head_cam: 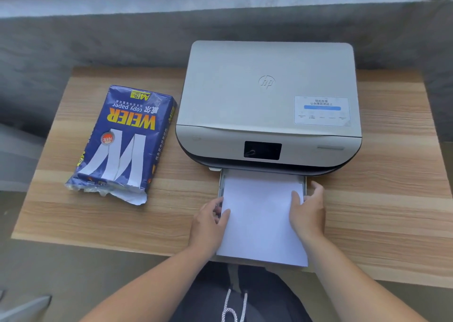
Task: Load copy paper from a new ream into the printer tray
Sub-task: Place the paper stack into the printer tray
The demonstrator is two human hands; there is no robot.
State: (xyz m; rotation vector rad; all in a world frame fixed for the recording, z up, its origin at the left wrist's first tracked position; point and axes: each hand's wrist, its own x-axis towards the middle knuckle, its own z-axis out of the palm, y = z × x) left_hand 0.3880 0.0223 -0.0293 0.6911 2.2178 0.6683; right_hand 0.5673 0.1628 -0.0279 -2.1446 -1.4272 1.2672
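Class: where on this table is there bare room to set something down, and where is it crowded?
Bare: the table right of the printer, and its near-left corner below the paper ream. Crowded: at the tray, where both hands grip the paper stack.

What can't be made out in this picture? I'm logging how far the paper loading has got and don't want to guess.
Head view only:
- Far end of the paper stack: hidden inside the printer, so its depth is unknown.
- Tray: mostly covered by the paper.
- Left hand and right hand: undersides hidden.
- Ream wrapper: sheets left inside not visible.
- Printer's label: text too small.
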